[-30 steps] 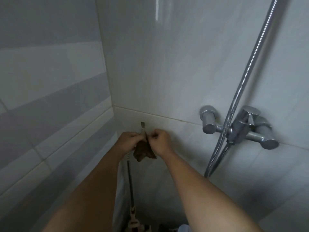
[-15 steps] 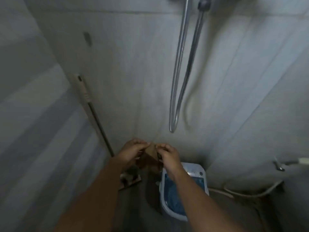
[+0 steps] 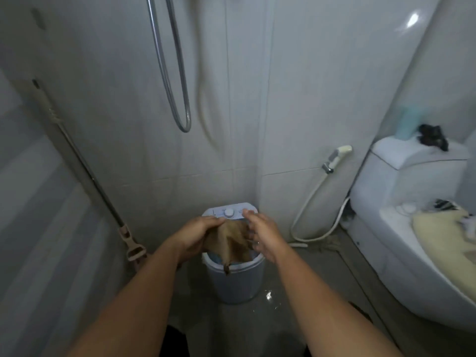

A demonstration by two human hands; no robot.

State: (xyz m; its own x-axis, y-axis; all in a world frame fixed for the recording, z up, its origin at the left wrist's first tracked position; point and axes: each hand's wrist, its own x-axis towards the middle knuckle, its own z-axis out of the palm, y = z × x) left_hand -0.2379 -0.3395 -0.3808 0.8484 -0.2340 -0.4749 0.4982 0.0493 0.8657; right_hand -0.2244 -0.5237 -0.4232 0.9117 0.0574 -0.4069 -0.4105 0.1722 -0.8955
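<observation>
Right above the mini washer (image 3: 236, 284) now; the brown cloth (image 3: 228, 244) hangs over its open mouth, not yet inside; the left hand (image 3: 197, 237) has it, fingers curled round the upper left edge just above the washer's rim; the right hand (image 3: 264, 234) is loose, fingers spread and mostly straight, tips just brushing the cloth's right edge, no real hold that I can see; so the carrying looks done and the drop is what's left, then presumably the dial (image 3: 228, 212) at the washer's back; the cloth runs long top to bottom, fanned wide at the hands, narrowing to a dark tip pointing straight down, dangling over the washer's near rim, seemingly outside the tub; that tail wants tucking in; left of the washer a long-handled mop (image 3: 88, 173) leans on the wall; right of it, the toilet (image 3: 401, 202).
</observation>
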